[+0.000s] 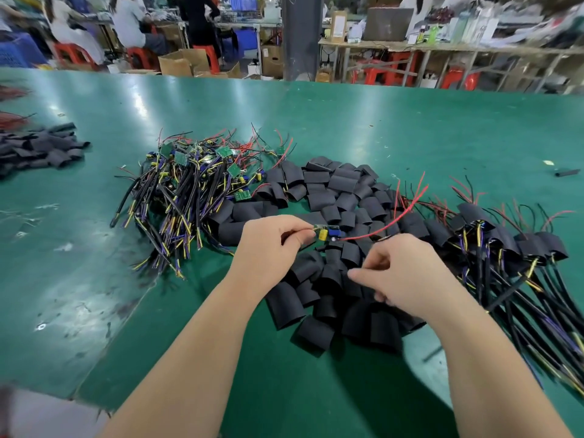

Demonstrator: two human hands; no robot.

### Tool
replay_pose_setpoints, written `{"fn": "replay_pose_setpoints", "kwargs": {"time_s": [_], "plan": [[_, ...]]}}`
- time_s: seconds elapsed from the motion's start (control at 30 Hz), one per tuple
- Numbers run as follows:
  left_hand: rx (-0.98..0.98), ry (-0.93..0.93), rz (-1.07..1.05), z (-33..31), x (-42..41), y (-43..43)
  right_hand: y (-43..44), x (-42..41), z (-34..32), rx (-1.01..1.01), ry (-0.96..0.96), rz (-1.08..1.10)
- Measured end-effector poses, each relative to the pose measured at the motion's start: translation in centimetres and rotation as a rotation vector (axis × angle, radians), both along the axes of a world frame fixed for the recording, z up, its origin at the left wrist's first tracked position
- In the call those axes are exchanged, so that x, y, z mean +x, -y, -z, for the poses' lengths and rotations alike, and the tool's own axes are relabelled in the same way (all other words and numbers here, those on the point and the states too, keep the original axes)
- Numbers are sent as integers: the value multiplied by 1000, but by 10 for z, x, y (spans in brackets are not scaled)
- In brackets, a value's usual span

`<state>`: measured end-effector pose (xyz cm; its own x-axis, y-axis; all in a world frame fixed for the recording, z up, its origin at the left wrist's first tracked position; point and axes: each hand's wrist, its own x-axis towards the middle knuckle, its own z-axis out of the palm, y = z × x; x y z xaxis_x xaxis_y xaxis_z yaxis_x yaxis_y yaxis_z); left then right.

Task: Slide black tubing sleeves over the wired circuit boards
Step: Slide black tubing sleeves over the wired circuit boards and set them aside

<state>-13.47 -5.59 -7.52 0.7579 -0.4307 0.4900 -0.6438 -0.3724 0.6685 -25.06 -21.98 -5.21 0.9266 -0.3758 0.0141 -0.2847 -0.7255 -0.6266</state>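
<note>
Right hand (407, 273), nearest me, curls its fingers over a heap of black tubing sleeves (316, 333); I cannot tell whether it grips anything. Just beyond, my left hand (271, 245) pinches a small wired circuit board (327, 233) above the heap, its red wire (407, 210) trailing right. Farther left lies a tangle of bare boards (189, 181); sleeved ones (505, 245) lie right, on the green surface (410, 121).

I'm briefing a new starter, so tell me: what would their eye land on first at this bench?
The left hand pinching a small circuit board with a trailing red wire at centre, the right hand close beside it. Under them sprawls a pile of black sleeves, with a tangle of bare wired boards to its left.
</note>
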Motion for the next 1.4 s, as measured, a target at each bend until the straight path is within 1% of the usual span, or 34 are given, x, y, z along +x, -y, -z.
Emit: {"fn": "replay_pose_setpoints", "kwargs": {"time_s": [0.07,0.13,0.17,0.27,0.3,0.33,0.43,0.47,0.53,0.57,0.67,0.73,0.83,0.87,0.97,1.03,1.1,1.17,1.27,1.4], "plan": [[-43,-1,-45,2,3,-4,-3,-4,-6,-101,-108,-67],[-94,-24,-91,2,7,-6,-9,-7,-11,-193,-139,-106],[-121,-41,-108,2,9,-6,-15,-7,-11,-234,-98,-129],[-176,-73,-125,1,13,-7,-45,-4,-9,-297,152,-287],[-187,-82,-124,1,13,-8,-57,-2,-6,-310,181,-344],[-199,-93,-119,2,14,-8,-66,1,-1,-353,162,-387],[-225,-123,-88,2,11,-8,-81,9,14,-555,-15,-435],[-228,-129,-77,2,11,-8,-82,11,16,-577,-33,-437],[-238,-141,-64,2,9,-8,-81,12,18,-547,23,-441],[-242,-146,-62,2,9,-7,-80,12,18,-480,58,-450],[-244,-162,-61,2,8,-7,-76,8,14,-89,151,-472],[-243,-161,-55,1,9,-9,-75,7,9,64,234,-411],[-242,-152,-54,1,11,-12,-64,8,1,240,424,-205],[-247,-162,-54,0,11,-13,-57,10,-2,364,494,-133],[-245,-217,10,-2,9,-15,-31,7,-15,877,622,26],[-213,-254,87,-3,9,-17,-10,4,-19,1084,707,161],[-166,-321,166,-4,9,-20,6,3,-23,1203,798,284],[-132,-387,256,-4,8,-22,18,1,-25,1220,879,333],[-115,-489,372,-7,7,-26,30,-2,-23,1258,999,246],[-54,-545,442,-9,6,-31,30,-4,-26,1433,1007,168]]}}
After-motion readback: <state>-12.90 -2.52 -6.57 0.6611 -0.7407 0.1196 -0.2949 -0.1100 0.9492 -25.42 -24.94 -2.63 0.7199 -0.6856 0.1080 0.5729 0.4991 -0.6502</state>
